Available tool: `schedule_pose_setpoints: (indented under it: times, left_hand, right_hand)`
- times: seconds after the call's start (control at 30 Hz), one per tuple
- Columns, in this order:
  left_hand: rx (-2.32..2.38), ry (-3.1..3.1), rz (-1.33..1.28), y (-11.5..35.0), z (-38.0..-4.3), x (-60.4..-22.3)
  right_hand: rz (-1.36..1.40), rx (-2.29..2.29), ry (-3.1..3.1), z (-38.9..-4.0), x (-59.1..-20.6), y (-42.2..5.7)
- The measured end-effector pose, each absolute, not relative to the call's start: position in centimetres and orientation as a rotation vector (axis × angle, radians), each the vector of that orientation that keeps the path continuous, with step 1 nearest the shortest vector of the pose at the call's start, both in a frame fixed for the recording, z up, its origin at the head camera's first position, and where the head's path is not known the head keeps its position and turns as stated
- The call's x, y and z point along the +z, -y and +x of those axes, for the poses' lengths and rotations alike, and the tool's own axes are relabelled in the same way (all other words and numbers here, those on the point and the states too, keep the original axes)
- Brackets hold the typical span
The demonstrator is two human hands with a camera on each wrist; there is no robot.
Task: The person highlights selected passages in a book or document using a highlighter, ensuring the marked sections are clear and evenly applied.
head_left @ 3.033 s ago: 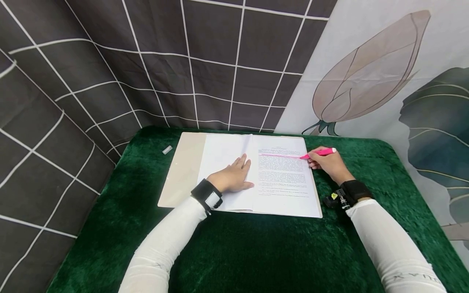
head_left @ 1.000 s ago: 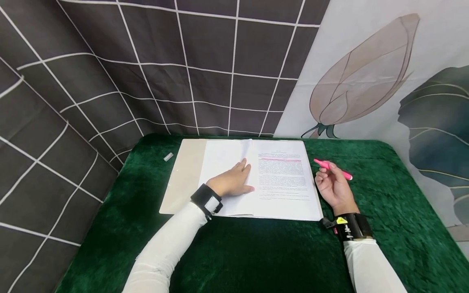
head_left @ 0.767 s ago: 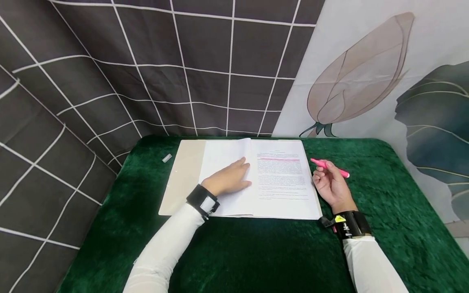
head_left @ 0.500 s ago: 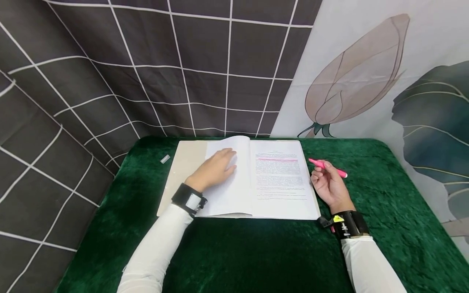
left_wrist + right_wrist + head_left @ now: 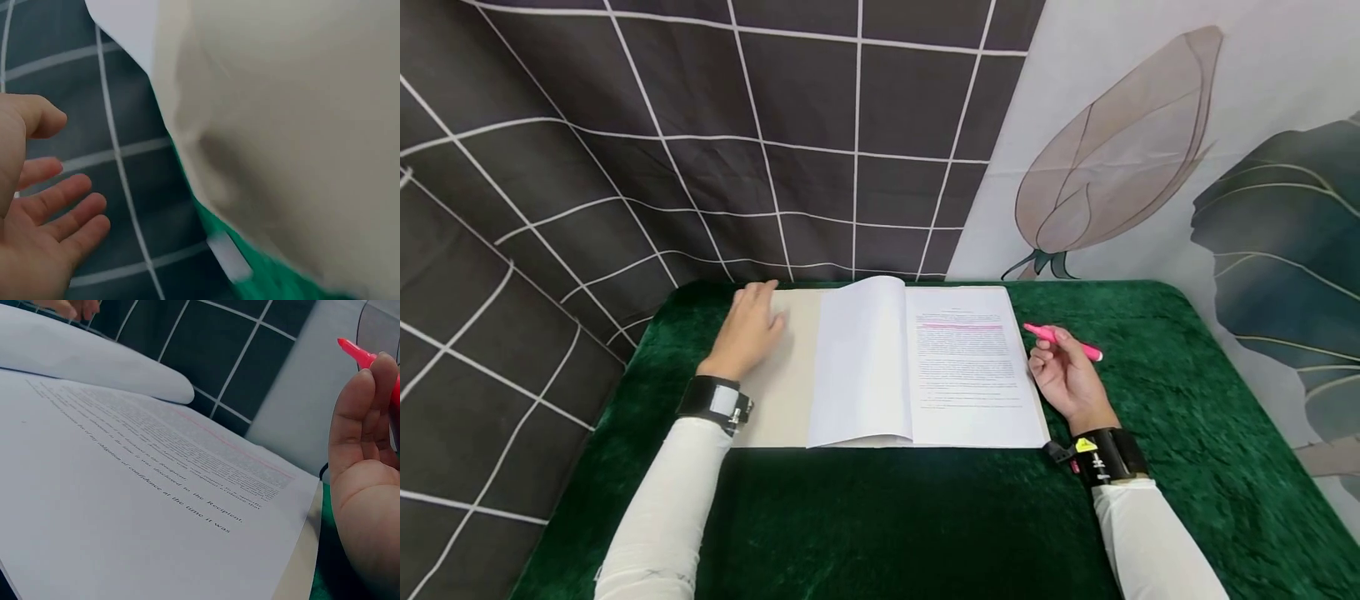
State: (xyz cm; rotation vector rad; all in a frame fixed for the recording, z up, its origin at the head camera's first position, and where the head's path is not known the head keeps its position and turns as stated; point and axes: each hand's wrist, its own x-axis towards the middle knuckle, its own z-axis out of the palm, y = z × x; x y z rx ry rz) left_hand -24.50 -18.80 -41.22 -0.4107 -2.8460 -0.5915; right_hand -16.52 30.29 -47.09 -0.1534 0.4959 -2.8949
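Observation:
My left hand (image 5: 746, 331) is over the far left corner of the beige folder (image 5: 784, 367), fingers spread apart and holding nothing. Close by that corner in the left wrist view lies a small whitish piece (image 5: 230, 256); the hand hides it in the head view. My right hand (image 5: 1070, 379), palm turned up beside the folder's right edge, pinches a pink highlighter (image 5: 1086, 352) whose tip points left and away. The printed page (image 5: 966, 358) bears a pink line across its upper text. To its left, a blank turned sheet (image 5: 861, 362) bulges up along the fold.
Green plush cloth (image 5: 887, 517) covers the table under the folder. Behind stands a dark curtain (image 5: 805, 100) with white grid lines, joined at the right by a pale one (image 5: 977, 225) with a printed bud. Black bands with cameras circle both wrists.
The right hand has lifted the highlighter off the page and turned palm up. My left hand has left the pages for the folder's far left corner, and the turned sheet has risen.

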Motion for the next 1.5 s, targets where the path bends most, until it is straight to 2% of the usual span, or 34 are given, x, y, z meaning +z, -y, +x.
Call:
schedule_pose_setpoints:
  times: [0.27, 0.53, 1.17, 1.5]
  left_hand:
    - [-0.603, 2.938, -0.208, 22.7, -24.8, -41.7]
    - [-0.670, 3.043, -0.118, 25.0, -24.6, -42.1]
    - [-0.536, 3.139, -0.124, 24.8, -26.0, -43.6]
    - [-0.545, 3.097, -0.121, 25.3, -25.5, -43.4]
  right_hand:
    - [-0.125, -2.901, -0.572, -16.4, -46.9, -30.2]
    - [-0.161, -2.891, -0.532, -16.4, -47.0, -30.3]
    - [-0.219, -2.884, -0.534, -16.2, -47.3, -30.7]
    - [-0.214, -2.881, -0.543, -16.4, -47.2, -30.3]
